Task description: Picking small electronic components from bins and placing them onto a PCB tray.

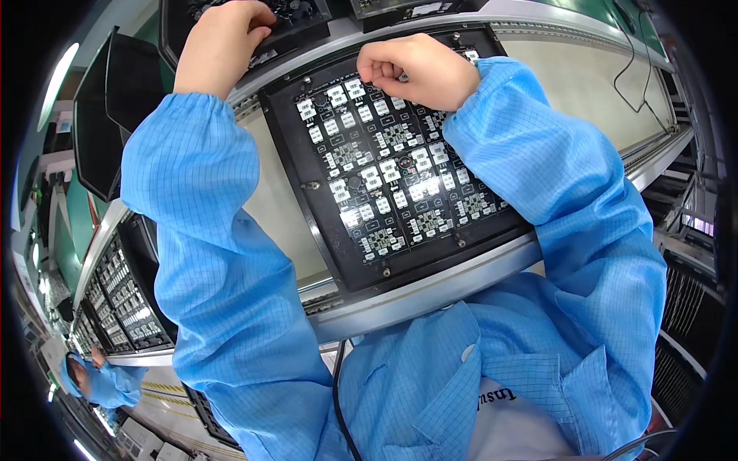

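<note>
My left hand (223,40) reaches over the edge of a black bin (309,38) at the top, which contains small dark parts (296,11). Its fingers are curled in, and whatever they hold is hidden. Over the far side of a black circuit-board panel (400,165), my right hand (421,71) hovers with thumb and fingers drawn together. Anything in that pinch is too small to make out. White connector blocks and small chips fill the panel in repeating groups. It sits in a black frame (357,265) with metal screws, on a rail conveyor.
A second black bin (407,14) stands at the top. Metal rails (430,288) edge the conveyor. More loaded panels (123,292) lie down the line at left, near a person in blue (108,380). Cables hang on the right; a black cable (338,399) runs past my front.
</note>
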The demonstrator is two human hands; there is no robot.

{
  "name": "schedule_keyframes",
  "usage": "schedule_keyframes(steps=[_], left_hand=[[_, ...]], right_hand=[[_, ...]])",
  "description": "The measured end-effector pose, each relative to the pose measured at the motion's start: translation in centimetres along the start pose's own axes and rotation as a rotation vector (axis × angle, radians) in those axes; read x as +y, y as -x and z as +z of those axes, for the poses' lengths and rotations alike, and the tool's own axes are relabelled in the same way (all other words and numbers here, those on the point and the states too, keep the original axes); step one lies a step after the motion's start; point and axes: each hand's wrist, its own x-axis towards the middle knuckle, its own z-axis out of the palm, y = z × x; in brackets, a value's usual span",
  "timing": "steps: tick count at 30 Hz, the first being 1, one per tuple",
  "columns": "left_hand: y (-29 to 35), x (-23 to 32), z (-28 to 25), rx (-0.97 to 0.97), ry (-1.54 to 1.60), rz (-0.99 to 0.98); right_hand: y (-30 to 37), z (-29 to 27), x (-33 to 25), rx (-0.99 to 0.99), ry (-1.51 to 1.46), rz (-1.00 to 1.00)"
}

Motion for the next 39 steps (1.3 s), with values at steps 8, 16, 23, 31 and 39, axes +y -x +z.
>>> schedule_keyframes(steps=[8, 16, 23, 31, 39], left_hand=[[-1.7, -2.0, 1.0, -0.002, 0.169, -0.019], [-0.9, 4.2, -3.2, 0.285, 0.696, -0.152], [3.5, 7.9, -1.2, 0.005, 1.013, 0.019], [4.2, 7.9, 3.4, -0.136, 0.939, -0.045], [3.9, 7.4, 4.4, -0.075, 0.603, 0.040]], right_hand=[[-0.9, -1.7, -1.0, 0.027, -0.003, -0.137], [-3.8, -10.3, 1.0, 0.493, -0.037, -0.011], [-6.4, -8.3, 6.0, 0.009, 0.347, 0.172], [-5.5, -8.9, 2.5, 0.174, 0.262, 0.151], [-5.3, -8.6, 2.8, 0.281, 0.311, 0.099]])
